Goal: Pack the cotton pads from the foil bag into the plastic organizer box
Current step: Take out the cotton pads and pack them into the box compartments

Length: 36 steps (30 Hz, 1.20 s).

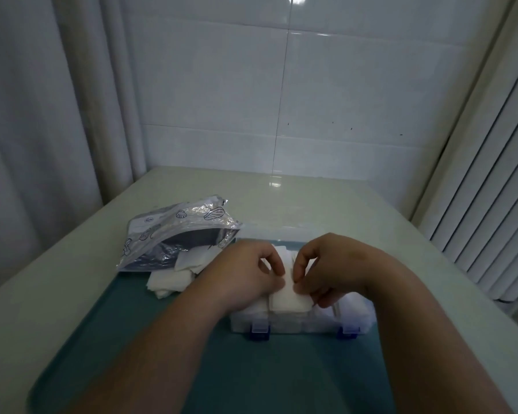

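Observation:
The clear plastic organizer box (299, 325) with blue latches sits on a teal mat, its compartments holding white cotton pads. Both hands hover over its middle. My left hand (245, 273) and my right hand (332, 267) pinch the same stack of white cotton pads (287, 300) with curled fingertips, the stack resting in the box. The silver foil bag (177, 234) lies open to the left behind the box, and loose cotton pads (174, 276) spill from its mouth onto the mat.
The teal mat (132, 339) lies on a pale tabletop (326, 198). White tiled wall stands behind, a curtain (42, 115) hangs at the left, and a ribbed radiator (491, 189) stands at the right beside the table edge.

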{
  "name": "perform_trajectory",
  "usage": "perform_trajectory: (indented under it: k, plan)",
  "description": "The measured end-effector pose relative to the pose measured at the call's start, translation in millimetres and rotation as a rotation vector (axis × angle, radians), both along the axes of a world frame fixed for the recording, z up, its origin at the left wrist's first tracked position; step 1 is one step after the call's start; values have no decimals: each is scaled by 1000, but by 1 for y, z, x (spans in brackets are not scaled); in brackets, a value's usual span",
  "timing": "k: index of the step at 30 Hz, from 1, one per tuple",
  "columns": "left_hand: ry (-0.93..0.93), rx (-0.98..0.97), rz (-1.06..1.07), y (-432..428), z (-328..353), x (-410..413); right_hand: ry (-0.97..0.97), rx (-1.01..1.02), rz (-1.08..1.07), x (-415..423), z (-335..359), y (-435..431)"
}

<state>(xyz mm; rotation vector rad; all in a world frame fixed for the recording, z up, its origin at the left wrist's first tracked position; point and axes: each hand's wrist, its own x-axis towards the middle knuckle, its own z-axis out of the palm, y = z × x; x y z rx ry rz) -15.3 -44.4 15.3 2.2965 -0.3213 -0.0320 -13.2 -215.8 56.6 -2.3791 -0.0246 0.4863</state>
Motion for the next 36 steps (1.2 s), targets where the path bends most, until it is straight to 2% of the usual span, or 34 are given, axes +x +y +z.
perform_trajectory:
  k: [9,18,23,26,31,36]
  plan:
    - [-129,334,14,-7,0,-9,78,-36,12,5,-8,4]
    - [-183,321,31,0,-1,-6,67,-28,6,4,-7,6]
    - [-198,397,57,7,-3,-4,56,-7,-2,4,-6,5]
    - [-158,387,50,7,-4,-4,51,-3,15,2,-5,4]
    - [-198,415,88,14,-2,-3,37,-42,36,2,-7,8]
    - [-220,514,77,14,0,-3,35,-67,19,3,-9,13]
